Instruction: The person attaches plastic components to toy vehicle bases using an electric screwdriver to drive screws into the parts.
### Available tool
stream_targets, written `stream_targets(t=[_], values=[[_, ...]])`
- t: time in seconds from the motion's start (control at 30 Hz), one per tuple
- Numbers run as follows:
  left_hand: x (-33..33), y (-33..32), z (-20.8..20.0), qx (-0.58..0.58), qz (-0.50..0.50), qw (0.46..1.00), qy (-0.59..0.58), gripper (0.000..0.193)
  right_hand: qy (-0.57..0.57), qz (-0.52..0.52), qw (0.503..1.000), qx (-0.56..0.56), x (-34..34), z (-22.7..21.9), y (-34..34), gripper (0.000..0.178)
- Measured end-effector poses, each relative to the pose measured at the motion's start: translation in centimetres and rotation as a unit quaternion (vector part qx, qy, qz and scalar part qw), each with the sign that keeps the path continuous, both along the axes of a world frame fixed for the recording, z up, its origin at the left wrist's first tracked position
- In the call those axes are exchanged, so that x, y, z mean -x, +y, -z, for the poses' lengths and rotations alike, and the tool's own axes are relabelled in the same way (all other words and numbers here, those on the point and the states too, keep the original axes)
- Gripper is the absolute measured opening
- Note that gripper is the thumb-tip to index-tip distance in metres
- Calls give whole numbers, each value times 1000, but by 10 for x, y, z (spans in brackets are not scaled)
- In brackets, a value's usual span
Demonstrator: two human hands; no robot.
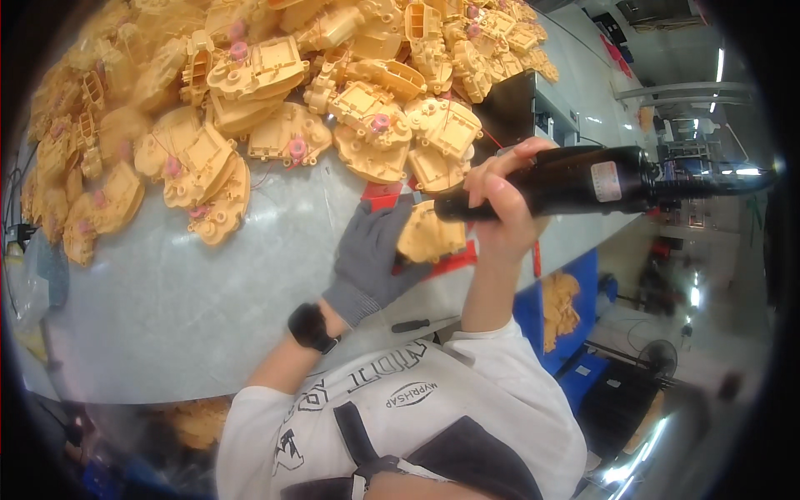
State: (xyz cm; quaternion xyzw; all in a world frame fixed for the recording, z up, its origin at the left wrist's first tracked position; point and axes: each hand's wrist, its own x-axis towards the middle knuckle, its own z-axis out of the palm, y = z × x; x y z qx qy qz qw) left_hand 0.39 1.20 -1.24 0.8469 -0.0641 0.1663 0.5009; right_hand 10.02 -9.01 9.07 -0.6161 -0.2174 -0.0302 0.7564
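Observation:
My right hand is bare and wraps round a black power screwdriver, which lies nearly level with its working end to the left. Under that end is a yellow plastic housing, partly covered by the tool. In a grey glove, my left hand grips the housing's left side, thumb along its near edge. Red pieces show beneath and beside the housing, perhaps a fixture; most of it is hidden. Whether the screwdriver's tip touches a screw I cannot tell.
A large heap of similar yellow housings, some with pink round parts and thin wires, covers the table's far side. A small black-handled screwdriver lies near the front edge of the grey table. A dark box stands beyond my right hand.

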Motion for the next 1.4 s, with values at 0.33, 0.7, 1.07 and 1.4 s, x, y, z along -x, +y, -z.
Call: stream_targets(t=[0.33,0.7,1.07,1.4], values=[[0,0,-2,7,0,1000,2,79,4,8,1000,-5,2,-2,1,37],[0,0,-2,5,-1,1000,4,79,14,11,1000,5,2,0,-1,36],[1,2,1,13,-8,1000,-7,80,39,-10,998,37,-1,7,9,30],[-3,0,-7,39,-2,999,24,79,25,30,999,9,2,16,-3,36]])
